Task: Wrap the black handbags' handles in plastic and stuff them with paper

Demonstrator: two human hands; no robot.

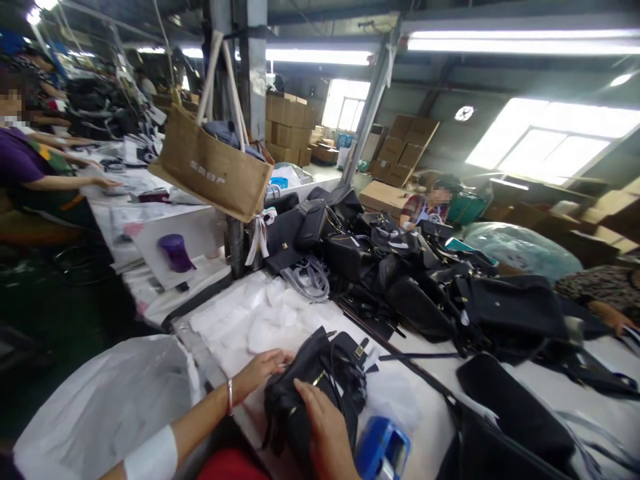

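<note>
Resting flat and open-fingered on the soft black leather handbag (340, 373) at lower centre of the frame, your left hand (263, 370) and right hand (325, 427) clasped nothing; it looked light and floppy, best held by its top rim.

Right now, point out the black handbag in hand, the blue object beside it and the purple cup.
black handbag (333, 373), head view, upper front panel
blue object (383, 445), head view, top face
purple cup (176, 253), head view, side wall
</note>
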